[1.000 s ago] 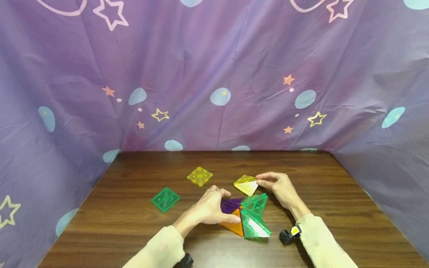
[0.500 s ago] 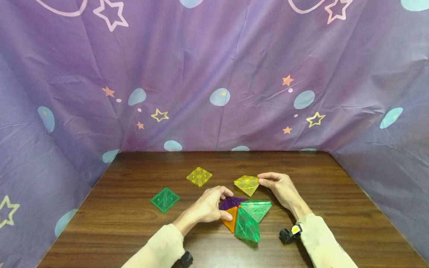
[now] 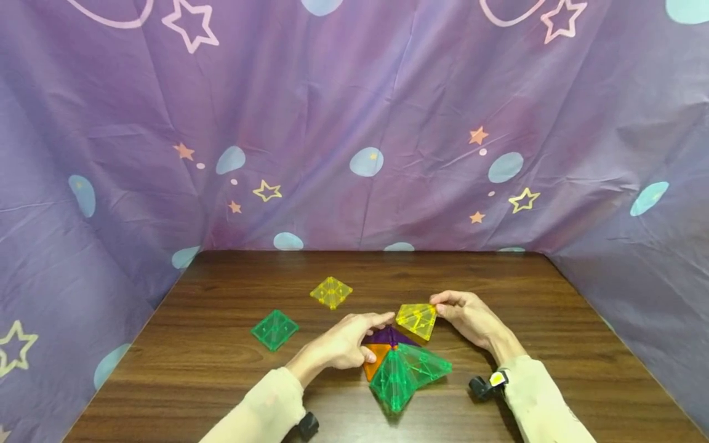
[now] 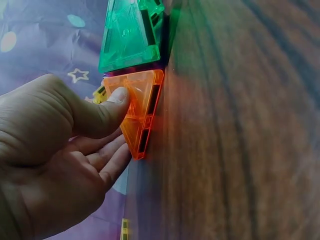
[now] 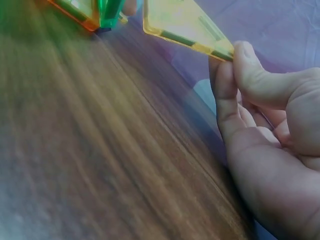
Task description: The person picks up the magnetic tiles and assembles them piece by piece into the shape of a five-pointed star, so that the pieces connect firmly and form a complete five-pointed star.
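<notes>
A cluster of joined translucent magnetic tiles stands at mid-table: an orange tile [image 3: 375, 359] on the left, a purple tile [image 3: 394, 336] behind, and green tiles [image 3: 394, 378] in front and to the right. My left hand [image 3: 344, 341] grips its left side. In the left wrist view the thumb lies on the orange tile [image 4: 142, 100], with the other fingers behind it. My right hand [image 3: 473, 317] pinches the corner of a yellow tile piece [image 3: 418, 320] between thumb and fingertips. That piece is close behind the purple tile; whether they touch I cannot tell.
A loose yellow diamond tile [image 3: 331, 292] lies farther back on the wooden table [image 3: 210, 381]. Left of the left hand lies a green diamond tile [image 3: 275, 330]. A purple patterned cloth [image 3: 310, 123] hangs behind the table and along its sides.
The tile cluster has turned under my left hand, its green tiles swinging toward the front and left. My right hand has brought the yellow piece slightly right and nearer, tilting it.
</notes>
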Available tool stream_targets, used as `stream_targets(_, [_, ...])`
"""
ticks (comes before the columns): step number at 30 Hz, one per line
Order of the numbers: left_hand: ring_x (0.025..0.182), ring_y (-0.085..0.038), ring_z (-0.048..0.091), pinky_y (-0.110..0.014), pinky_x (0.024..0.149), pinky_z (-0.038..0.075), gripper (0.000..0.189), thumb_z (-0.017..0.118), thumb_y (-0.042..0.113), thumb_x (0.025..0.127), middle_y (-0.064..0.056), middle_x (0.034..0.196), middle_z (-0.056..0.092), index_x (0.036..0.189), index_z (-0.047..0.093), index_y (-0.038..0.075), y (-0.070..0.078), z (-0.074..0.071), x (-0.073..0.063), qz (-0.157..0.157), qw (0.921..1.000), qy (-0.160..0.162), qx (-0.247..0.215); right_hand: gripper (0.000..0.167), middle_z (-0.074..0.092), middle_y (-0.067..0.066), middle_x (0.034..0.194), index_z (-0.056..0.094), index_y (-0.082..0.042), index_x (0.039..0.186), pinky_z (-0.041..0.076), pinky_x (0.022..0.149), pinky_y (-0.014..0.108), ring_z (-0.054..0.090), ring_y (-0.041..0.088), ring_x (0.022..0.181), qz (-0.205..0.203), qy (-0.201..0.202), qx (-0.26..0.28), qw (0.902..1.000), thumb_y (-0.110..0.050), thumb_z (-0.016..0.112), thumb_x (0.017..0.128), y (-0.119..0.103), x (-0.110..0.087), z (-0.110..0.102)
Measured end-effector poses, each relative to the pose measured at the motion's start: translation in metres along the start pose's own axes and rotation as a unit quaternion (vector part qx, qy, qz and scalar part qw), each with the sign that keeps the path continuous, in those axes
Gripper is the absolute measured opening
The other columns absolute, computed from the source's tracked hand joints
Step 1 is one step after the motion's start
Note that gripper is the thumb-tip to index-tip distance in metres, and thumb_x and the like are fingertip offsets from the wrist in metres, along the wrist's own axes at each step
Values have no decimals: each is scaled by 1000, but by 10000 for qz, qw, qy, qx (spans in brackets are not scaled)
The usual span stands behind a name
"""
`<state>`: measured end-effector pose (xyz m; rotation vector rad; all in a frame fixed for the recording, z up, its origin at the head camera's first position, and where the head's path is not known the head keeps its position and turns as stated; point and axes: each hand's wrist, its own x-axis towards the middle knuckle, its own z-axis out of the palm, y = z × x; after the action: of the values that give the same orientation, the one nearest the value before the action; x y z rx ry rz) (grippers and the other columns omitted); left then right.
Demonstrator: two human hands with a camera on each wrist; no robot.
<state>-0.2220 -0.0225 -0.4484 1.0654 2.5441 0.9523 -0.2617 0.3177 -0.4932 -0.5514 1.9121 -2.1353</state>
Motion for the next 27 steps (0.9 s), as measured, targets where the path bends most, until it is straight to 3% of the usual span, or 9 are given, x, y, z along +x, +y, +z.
stream_targets(9, [137, -23, 67, -30, 115, 54, 81, 87, -11, 85, -4, 162, 62, 159, 62, 12, 0, 0, 1, 495, 9981, 126, 335, 32, 75, -1, 118, 79, -7, 119, 59, 99, 25, 71, 12, 107, -46, -408, -18, 9992, 10, 55, 108, 3, -2, -3])
stream_targets(15, [127, -21, 72, -26, 109, 57, 75, 84, -15, 85, -6, 154, 68, 154, 67, 9, 0, -2, 2, 564, 9981, 119, 226, 35, 74, 1, 122, 81, -14, 114, 59, 98, 26, 70, 11, 108, -12, -490, -196, 9986, 10, 57, 107, 3, 0, -5])
stream_targets(27, [126, -20, 73, -25, 106, 58, 62, 81, -14, 91, -4, 148, 72, 146, 73, 13, -1, -1, 2, 532, 9985, 69, -141, 27, 77, 0, 114, 75, -5, 119, 62, 95, 28, 75, 12, 101, 32, -937, -306, 9951, 10, 55, 109, 3, 4, -4])
